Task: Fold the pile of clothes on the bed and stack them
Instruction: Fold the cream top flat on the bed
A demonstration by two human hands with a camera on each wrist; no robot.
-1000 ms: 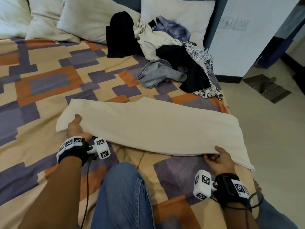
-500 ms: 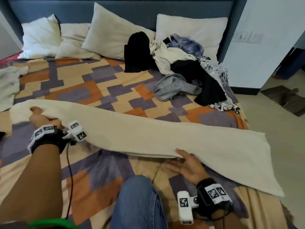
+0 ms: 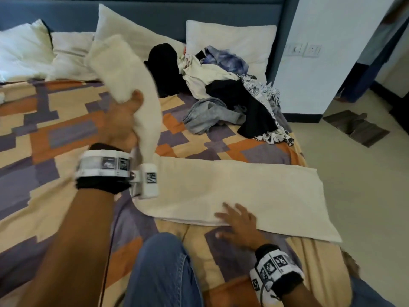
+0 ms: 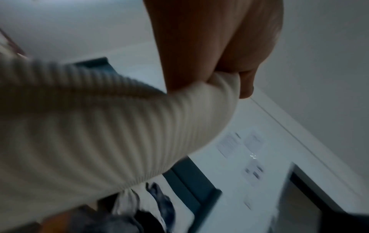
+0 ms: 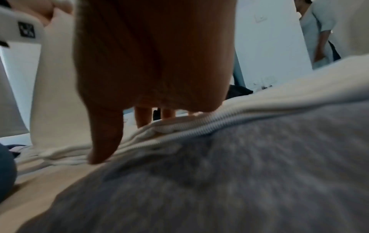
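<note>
Patchwork bedspread (image 3: 55, 129) in orange, purple and cream covers the bed, blue headboard (image 3: 155, 9) behind, white pillows (image 3: 24, 52) lined up against it. Landmark for everything below: the long cream ribbed garment (image 3: 243, 191) laid across the near part of the bed.

Left side: left arm raised, forearm angled up and away from the body, wrist marker band facing the head camera. Left hand (image 3: 124, 122) is lifted well above the spread, holding the garment's left end. Wrist view confirms it: fingers (image 4: 245, 85) curled tight round a bunched fold of ribbed knit (image 4: 119, 134), thumb side clamped. That end stands up off the bed and flops over the hand toward the pillows; rest of the garment lies flat, running right to the bed's edge.

Middle: person's knee in blue jeans (image 3: 161, 273) just this side of the garment's near edge.

Right side: right hand (image 3: 236, 224) low, palm down, fingers spread and straight, resting on the garment's near edge. Not gripping, just pressing. Right wrist view shows the thumb (image 5: 103, 141) pointing down onto the layered hem.

Beyond the garment, toward the headboard on the right: unfolded pile of clothes (image 3: 221, 91), black, white, grey, blue and a black-and-white print, heaped against a pillow.
</note>
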